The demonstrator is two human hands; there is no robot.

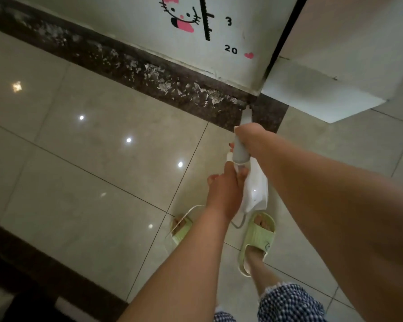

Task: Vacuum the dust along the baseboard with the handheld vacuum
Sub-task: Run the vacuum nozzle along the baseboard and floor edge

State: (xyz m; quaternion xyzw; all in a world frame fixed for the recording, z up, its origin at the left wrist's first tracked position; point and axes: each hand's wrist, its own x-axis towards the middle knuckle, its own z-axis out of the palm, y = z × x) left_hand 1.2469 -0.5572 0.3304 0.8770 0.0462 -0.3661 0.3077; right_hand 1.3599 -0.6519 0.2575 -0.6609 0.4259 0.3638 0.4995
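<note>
while the right hand (250, 138) grips the handheld vacuum (243, 152) near its nozzle, the left hand (221, 189) holds its rear, tip at the dusty baseboard (130, 68)

Readable marks sit only on the white wall (130, 22) above the baseboard. A black vertical ruler decal (207, 18) w/ tick marks runs down the wall; to its right, the digit "3" (229, 21) in black, and lower down the no. "20" (231, 49), also black. A small pink heart (249, 55) sits just right of the "20". Left of the ruler is a cartoon cat-face sticker (180, 13) in black outline w/ pink bits, no wording on it. One green slipper (257, 240) bears a small smiley mark (267, 246); no text legible there. Nothing readable on the vacuum.
</note>
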